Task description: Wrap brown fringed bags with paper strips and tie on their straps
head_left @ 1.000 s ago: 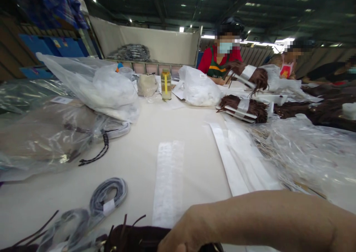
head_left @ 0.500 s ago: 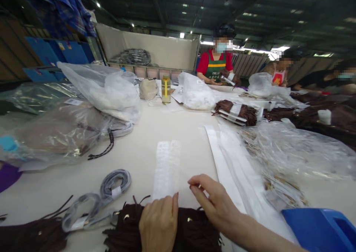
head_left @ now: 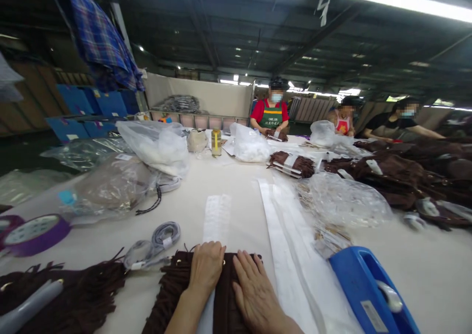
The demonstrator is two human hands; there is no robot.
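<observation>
Brown fringed fabric (head_left: 227, 302) on pale table (head_left: 236, 179)

At bottom centre, a fabric piece (head_left: 224, 304) lies on the table (head_left: 232, 176), under the left hand (head_left: 207, 264) and right hand (head_left: 256, 287). A strip (head_left: 216, 216) lies just beyond it, coiled straps (head_left: 165, 234) to its left, tape rolls (head_left: 61, 234) at the left edge. Lower right, a tape dispenser (head_left: 365, 289) sits beside long sheets (head_left: 285, 255). Farther back, left of centre, a bottle (head_left: 216, 144) stands between a pouch (head_left: 197, 141) and a plastic bag (head_left: 250, 144).
</observation>
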